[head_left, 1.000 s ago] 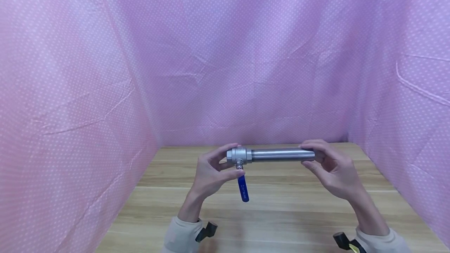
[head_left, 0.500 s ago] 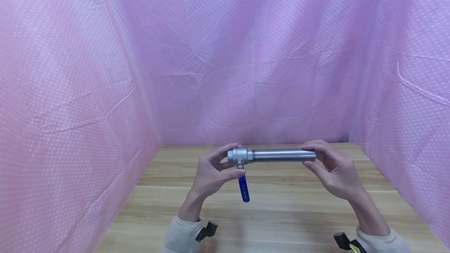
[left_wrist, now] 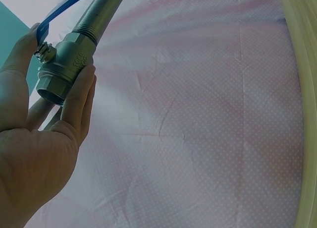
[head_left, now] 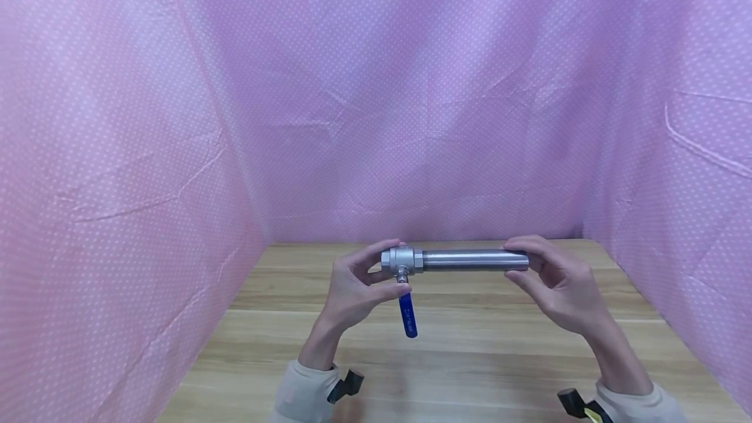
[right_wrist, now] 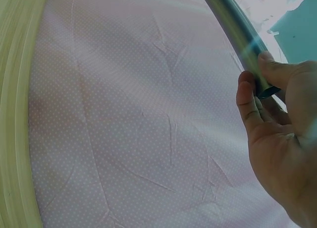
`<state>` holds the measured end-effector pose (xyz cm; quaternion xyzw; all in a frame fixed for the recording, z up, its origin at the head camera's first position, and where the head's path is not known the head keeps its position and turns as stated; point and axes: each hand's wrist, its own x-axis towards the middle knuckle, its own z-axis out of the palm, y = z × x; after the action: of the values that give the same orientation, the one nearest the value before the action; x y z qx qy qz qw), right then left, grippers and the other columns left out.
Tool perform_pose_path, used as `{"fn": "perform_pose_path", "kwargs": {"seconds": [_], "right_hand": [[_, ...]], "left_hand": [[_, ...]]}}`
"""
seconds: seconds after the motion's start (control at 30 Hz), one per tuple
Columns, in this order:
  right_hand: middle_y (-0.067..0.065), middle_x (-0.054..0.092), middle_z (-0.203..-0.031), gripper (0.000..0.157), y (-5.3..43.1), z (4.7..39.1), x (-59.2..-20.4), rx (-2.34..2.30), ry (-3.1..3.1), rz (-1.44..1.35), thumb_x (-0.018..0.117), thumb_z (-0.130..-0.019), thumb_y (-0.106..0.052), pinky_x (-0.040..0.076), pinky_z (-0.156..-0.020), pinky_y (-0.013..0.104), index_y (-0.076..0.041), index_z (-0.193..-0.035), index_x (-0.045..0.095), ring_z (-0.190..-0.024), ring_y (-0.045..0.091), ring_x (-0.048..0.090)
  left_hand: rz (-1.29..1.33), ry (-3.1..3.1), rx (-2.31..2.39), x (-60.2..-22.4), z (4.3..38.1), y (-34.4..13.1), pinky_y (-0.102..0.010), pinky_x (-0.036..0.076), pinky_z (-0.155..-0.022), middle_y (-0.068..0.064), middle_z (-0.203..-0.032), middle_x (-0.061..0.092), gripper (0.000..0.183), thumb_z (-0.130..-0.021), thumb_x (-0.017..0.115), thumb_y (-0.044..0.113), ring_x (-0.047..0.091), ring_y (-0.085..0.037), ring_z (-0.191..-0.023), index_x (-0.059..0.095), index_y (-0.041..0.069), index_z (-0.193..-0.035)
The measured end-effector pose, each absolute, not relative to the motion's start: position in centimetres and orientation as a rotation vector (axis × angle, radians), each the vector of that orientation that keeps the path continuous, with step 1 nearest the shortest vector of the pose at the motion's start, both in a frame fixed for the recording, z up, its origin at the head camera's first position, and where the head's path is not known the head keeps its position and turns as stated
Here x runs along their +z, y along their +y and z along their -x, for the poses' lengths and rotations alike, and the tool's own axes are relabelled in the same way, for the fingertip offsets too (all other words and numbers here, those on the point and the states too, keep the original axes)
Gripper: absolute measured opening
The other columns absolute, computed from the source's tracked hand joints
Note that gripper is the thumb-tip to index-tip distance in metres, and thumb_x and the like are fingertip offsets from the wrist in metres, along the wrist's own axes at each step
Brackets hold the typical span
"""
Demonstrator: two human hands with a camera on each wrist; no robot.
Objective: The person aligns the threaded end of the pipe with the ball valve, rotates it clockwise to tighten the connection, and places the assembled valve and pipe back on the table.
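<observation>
A silver ball valve point(head_left: 403, 260) with a blue lever handle point(head_left: 408, 316) is joined to a steel pipe point(head_left: 470, 260); pipe and valve lie level, raised in front of the person. My left hand point(head_left: 358, 289) grips the valve body, its thumb against the lever near the stem. At the pipe's free end, my right hand point(head_left: 558, 286) pinches the tube between thumb and fingers. The left wrist view shows threads point(left_wrist: 85, 30) where the pipe enters the valve point(left_wrist: 67, 64), whose other end is open. In the right wrist view, the pipe's end point(right_wrist: 268, 92) is a hollow opening.
Below the hands is a wooden table point(head_left: 458, 358). Pink dotted cloth point(head_left: 423, 116) hangs behind it and along both sides. Black wrist mounts point(head_left: 352, 384) stick out from the light sleeves.
The valve and pipe have shifted very slightly to the right with both hands. The grips look the same.
</observation>
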<state>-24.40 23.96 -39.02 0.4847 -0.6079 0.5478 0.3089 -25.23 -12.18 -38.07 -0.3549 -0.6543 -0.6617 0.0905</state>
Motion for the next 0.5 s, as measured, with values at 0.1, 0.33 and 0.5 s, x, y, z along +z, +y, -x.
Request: {"fn": "perform_pose_path", "kwargs": {"seconds": [0.1, 0.33, 0.5], "right_hand": [[0.020, 0.074, -0.135, 0.043, 23.82, 24.48, -38.97, 1.486, -1.580, -1.332, 0.078, -0.090, 0.025, 0.066, -0.090, 0.017, 0.033, -0.127, 0.058, -0.113, 0.014, 0.074], [0.020, 0.073, -0.134, 0.042, 23.62, 24.52, -38.94, 1.465, -1.582, -1.337, 0.080, -0.098, 0.009, 0.066, -0.096, 0.017, 0.033, -0.125, 0.059, -0.117, 0.015, 0.074], [0.014, 0.075, -0.130, 0.042, 23.71, 24.35, -38.93, 1.412, -1.639, -1.269, 0.079, -0.089, 0.024, 0.063, -0.087, 0.013, 0.029, -0.127, 0.062, -0.108, 0.011, 0.072]], "left_hand": [[1.078, -1.930, -1.966, -38.07, 25.25, -12.16, -0.042, 0.070, -0.107, -0.033, -0.145, 0.070, 0.070, -0.081, 0.091, -0.013, 0.075, -0.013, -0.126, 0.069, -0.004, -0.147], [1.097, -1.921, -1.966, -38.02, 25.24, -12.13, -0.042, 0.070, -0.107, -0.032, -0.144, 0.070, 0.069, -0.081, 0.091, -0.014, 0.075, -0.013, -0.126, 0.070, -0.004, -0.146], [1.103, -1.923, -1.954, -38.03, 25.34, -12.13, -0.042, 0.070, -0.107, -0.033, -0.143, 0.071, 0.069, -0.081, 0.091, -0.014, 0.075, -0.013, -0.126, 0.070, -0.004, -0.146]]}}
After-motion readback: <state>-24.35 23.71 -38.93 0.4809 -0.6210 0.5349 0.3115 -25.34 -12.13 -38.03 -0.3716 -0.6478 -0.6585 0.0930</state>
